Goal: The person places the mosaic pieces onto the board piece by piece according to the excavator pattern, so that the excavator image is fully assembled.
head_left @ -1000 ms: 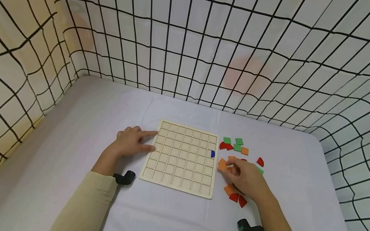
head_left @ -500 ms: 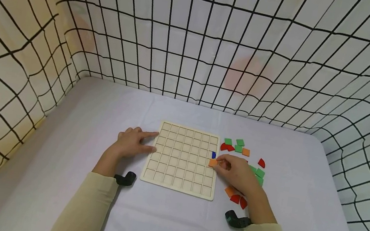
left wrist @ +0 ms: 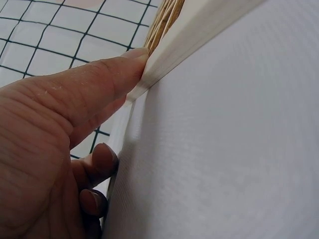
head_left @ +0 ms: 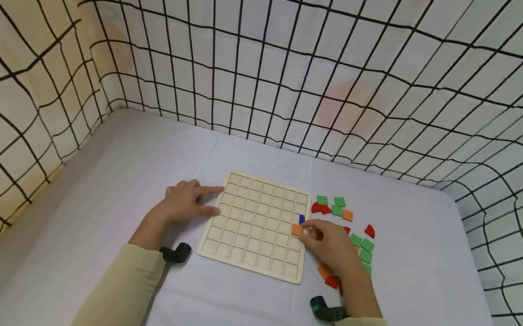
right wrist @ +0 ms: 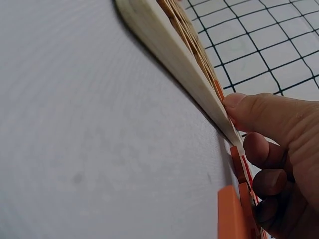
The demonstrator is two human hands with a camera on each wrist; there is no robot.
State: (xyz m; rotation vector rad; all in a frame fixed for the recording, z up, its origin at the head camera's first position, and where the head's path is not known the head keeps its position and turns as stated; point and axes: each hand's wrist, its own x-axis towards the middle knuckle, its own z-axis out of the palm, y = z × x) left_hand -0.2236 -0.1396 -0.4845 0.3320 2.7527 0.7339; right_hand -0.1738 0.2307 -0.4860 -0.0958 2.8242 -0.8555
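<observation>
A pale wooden grid board [head_left: 252, 224] lies on the white-covered table. My left hand [head_left: 183, 200] touches its left edge with thumb and index finger stretched out; in the left wrist view the thumb [left wrist: 114, 74] presses the board's side. An orange square tile [head_left: 297, 229] is at the right-hand column, just below a blue rounded piece [head_left: 301, 219] in a cell. My right hand [head_left: 333, 245] pinches that orange tile between thumb and fingers. The right wrist view shows the tile's edge [right wrist: 219, 89] at the thumb tip; whether it lies flat in the cell is hidden.
Green square tiles [head_left: 368, 245], red quarter-round pieces [head_left: 370, 231] and orange tiles [head_left: 348, 215] lie scattered right of the board, some partly under my right hand. Black wire mesh [head_left: 280, 75] rises behind the table and along both sides.
My right hand has carried the orange tile left from the loose pieces onto the board's right column, below the blue piece. My left hand stays at the board's left edge.
</observation>
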